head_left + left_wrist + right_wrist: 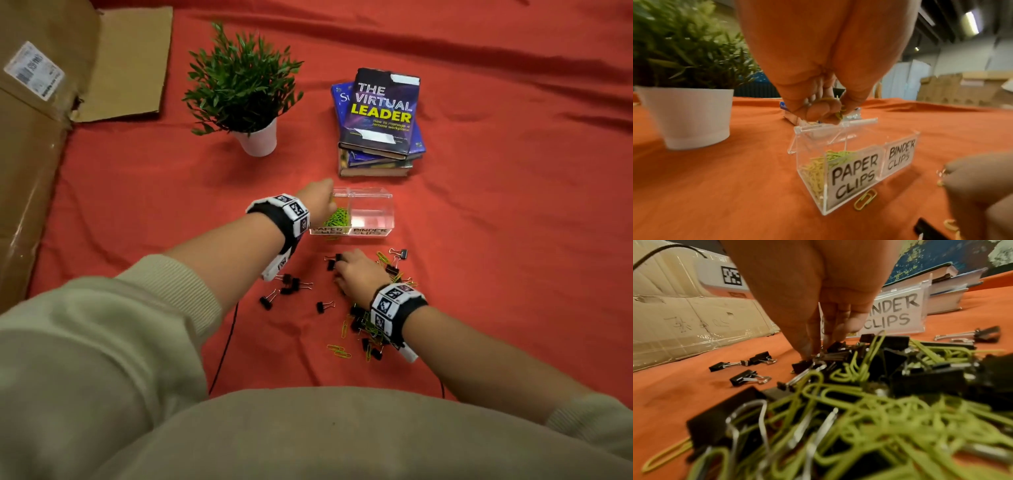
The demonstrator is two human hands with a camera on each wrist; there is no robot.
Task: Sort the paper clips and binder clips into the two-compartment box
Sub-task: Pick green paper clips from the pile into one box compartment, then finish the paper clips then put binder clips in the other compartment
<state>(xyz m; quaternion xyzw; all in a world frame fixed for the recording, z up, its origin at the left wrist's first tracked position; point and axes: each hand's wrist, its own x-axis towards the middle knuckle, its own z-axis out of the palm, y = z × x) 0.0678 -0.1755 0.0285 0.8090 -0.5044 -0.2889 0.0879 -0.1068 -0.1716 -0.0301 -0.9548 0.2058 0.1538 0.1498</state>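
Two-compartment box [371, 229] clear, lid up, labelled PAPER CLIPS on its left half and BINDER CLIPS on its right half

Left hand [321, 202] over the box's left half, fingers curled and pinching a few green paper clips [839, 112], not yet let go. Left half already holding a heap of green clips [337, 216]; right half looks empty

Right hand [358, 274] on the near side of the box, fingertips [807, 345] pressed together down onto a black binder clip [803, 366] at the edge of the mixed pile [371, 325]. Pinch appears closed on its wire handles, but blur prevents certainty

Loose binder clips [291, 286] scattered near-left of the box; one stray paper clip [865, 200] lying just in front of the box's PAPER CLIPS label. All on red cloth [496, 240]

Step in hand, as judged: drop paper clips left, pick binder clip for right

To do it well:
- lower left hand inside the box walls before spreading fingers; thin clips likely to cling or bounce out
- keep clear of the raised lid [836, 126] so as not to knock it shut
- lift right pinch straight up, slowly; green clips tangled with black ones likely to ride along, shake off over the pile
- carry past the divider to the box's right half only
- collect the stray in front of the box afterwards
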